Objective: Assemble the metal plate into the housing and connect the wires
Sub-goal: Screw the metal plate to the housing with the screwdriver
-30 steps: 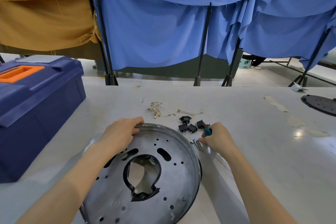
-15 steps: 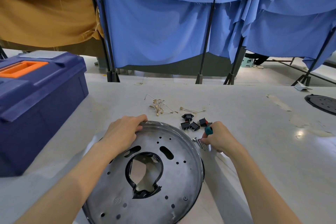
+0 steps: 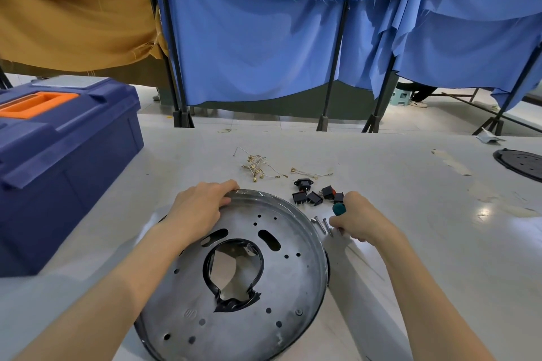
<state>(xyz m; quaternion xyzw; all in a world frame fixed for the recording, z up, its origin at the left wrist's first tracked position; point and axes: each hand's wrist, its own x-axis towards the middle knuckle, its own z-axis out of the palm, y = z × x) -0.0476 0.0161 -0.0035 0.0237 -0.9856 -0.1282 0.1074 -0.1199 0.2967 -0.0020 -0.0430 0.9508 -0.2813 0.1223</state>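
metal plate (image 3: 296,278) rim gripped by left hand (image 3: 199,211); right hand (image 3: 359,221) holds green-handled tool (image 3: 339,208).

I see a grey plate (image 3: 293,281) dotted with dark holes under my left hand (image 3: 199,211) — a green handle (image 3: 339,208) in my right hand (image 3: 362,221), black switches (image 3: 313,198) just past it.

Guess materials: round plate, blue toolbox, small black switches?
Round plate: looks like bare sheet metal, dull grey sheen with punched holes. Blue toolbox: apparently moulded plastic, matte navy, orange inset handle. Black switches: probably plastic, slightly glossy; too small to be sure.
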